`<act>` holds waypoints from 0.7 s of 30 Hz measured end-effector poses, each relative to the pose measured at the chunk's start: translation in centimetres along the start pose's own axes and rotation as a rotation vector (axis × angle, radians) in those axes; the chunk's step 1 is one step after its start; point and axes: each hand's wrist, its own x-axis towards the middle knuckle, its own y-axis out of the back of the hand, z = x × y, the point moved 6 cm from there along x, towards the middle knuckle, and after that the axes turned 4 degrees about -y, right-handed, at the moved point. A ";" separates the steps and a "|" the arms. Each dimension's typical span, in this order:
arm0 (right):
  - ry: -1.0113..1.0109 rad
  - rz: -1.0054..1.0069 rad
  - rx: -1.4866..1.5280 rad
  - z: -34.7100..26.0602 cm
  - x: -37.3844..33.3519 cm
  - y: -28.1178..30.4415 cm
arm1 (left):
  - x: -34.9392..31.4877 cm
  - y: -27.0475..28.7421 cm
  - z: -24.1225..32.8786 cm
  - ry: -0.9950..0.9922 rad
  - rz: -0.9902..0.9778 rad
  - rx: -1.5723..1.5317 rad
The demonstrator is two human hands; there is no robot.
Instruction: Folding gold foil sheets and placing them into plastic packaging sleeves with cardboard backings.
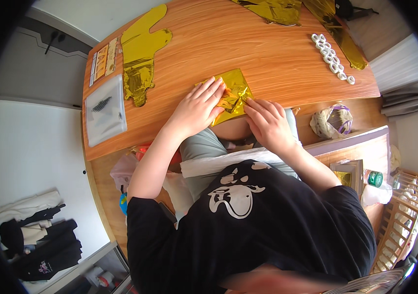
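Observation:
A flat gold foil balloon (239,84), folded into a rough rectangle with a crumpled middle, lies at the near edge of the wooden table. My left hand (198,107) rests on its left side, fingers stretched out and lying flat. At the right side, my right hand (271,123) has bent fingers closed at the foil's edge; the thumb's tip is partly hidden. Farther left lies another flat gold foil balloon (143,54), unfolded, with a rounded outline.
On the table's left are clear plastic bags (105,120) and a printed orange card (103,61). More gold foil (280,11) lies at the far right, near several small white rolls (335,64). A tied plastic bag (330,121) and wooden crib-like rack (399,220) stand right.

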 end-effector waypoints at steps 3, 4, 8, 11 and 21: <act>0.041 -0.030 -0.115 -0.5 -0.7 -0.5 | 0.0 0.0 0.1 0.007 0.005 0.014; 0.053 -0.043 -0.171 -0.5 -0.9 -0.6 | 0.0 0.0 0.1 0.010 0.003 0.019; 0.090 -0.097 -0.242 0.0 -1.2 -1.2 | -0.3 0.0 0.3 0.025 0.010 0.022; 0.112 -0.119 -0.282 0.1 -1.4 -1.4 | -0.4 0.0 0.4 0.029 0.028 0.017; 0.074 -0.074 -0.316 -0.2 -2.8 -2.2 | -0.7 0.1 0.7 0.045 0.072 0.020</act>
